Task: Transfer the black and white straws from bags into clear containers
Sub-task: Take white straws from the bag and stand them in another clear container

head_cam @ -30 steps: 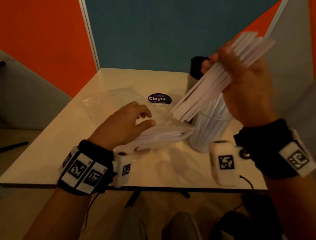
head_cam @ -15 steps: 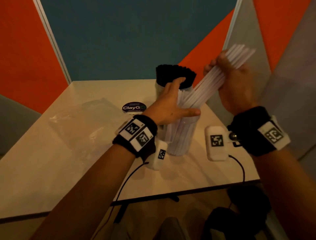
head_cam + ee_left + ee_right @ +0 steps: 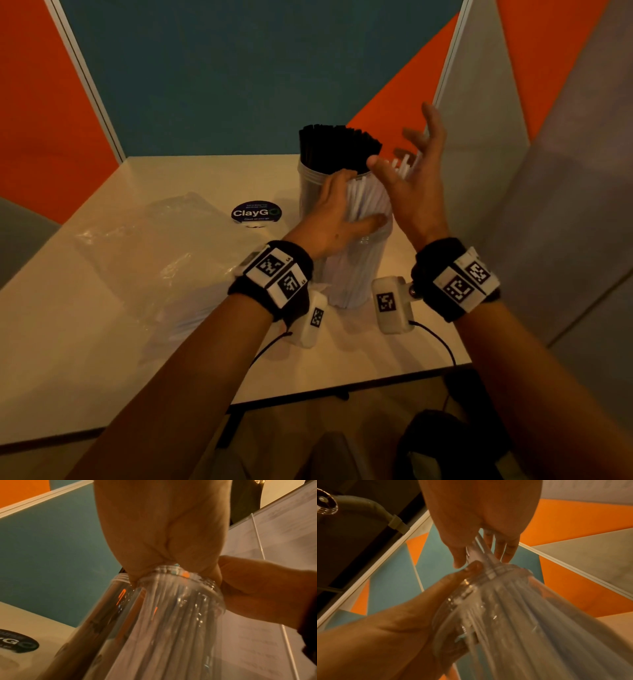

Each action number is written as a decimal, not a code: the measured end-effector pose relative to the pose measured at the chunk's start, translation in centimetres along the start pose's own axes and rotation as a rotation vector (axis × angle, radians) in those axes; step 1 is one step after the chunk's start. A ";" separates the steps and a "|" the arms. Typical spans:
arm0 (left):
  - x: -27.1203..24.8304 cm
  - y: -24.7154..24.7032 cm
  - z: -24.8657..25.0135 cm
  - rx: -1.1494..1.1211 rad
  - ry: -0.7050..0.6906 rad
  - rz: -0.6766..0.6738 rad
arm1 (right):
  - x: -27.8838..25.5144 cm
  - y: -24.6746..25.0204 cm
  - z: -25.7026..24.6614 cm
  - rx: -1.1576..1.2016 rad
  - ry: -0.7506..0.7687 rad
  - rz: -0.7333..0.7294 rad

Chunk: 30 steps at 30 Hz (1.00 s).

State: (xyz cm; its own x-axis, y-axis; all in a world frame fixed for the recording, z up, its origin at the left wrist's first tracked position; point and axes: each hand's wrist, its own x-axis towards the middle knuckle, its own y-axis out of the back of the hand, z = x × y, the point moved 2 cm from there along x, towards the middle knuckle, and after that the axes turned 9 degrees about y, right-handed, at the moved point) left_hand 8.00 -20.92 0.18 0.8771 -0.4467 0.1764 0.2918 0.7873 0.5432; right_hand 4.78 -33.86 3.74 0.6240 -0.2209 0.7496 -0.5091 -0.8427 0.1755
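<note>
Your left hand (image 3: 334,219) wraps the upper part of the tall clear plastic container (image 3: 356,270) that stands on the cream table (image 3: 102,342), thumb laid across its near side and fingers curled round the far side just under the rim. In the left wrist view the same hand (image 3: 164,524) closes round the ribbed rim of that container (image 3: 171,615). The container is packed with upright white straws (image 3: 363,202), their tips rising a little above the rim.

Your right hand (image 3: 412,181) is spread wide, fingers straight and fanned apart, palm turned toward the straw tips. From the right wrist view the hand (image 3: 481,513) has its fingertips (image 3: 506,550) against the tops of the white straws (image 3: 477,551); it holds none of them.

Just behind the white-straw container stands a second clear container (image 3: 308,192) filled with black straws (image 3: 339,147), touching or very nearly touching the first.

To your left on the table lies a crumpled transparent plastic bag (image 3: 147,260); a few white straws seem to lie in its near end, though that part is blurred. A round dark sticker reading ClayGO (image 3: 256,212) sits on the table between the bag and the containers.
</note>
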 end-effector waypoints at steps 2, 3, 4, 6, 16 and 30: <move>0.1 -0.1 -0.1 -0.039 -0.012 0.000 | -0.1 -0.3 0.0 -0.103 -0.011 -0.095; 0.1 -0.1 -0.2 -0.061 -0.012 -0.006 | -0.1 -0.4 0.2 -0.141 -0.028 -0.162; 0.1 -0.1 -0.3 -0.076 -0.007 -0.012 | -0.3 -0.6 0.5 -0.153 -0.045 -0.222; 0.1 -0.1 -0.4 -0.083 0.014 -0.014 | -0.7 -1.0 0.7 -0.137 -0.049 -0.263; -0.4 0.0 -0.2 -0.102 0.006 -0.005 | -1.0 -1.8 0.3 -0.070 -0.163 -0.362; -3.4 4.2 0.9 0.046 0.014 -0.028 | -1.4 0.5 -1.9 -0.141 -0.013 -0.119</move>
State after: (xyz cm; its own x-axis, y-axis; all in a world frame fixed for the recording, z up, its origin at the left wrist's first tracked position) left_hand 5.92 -16.48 2.67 0.8741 -0.4622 0.1492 0.2987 0.7538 0.5853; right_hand 2.51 -33.08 3.98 0.6919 -0.1304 0.7101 -0.5085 -0.7862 0.3512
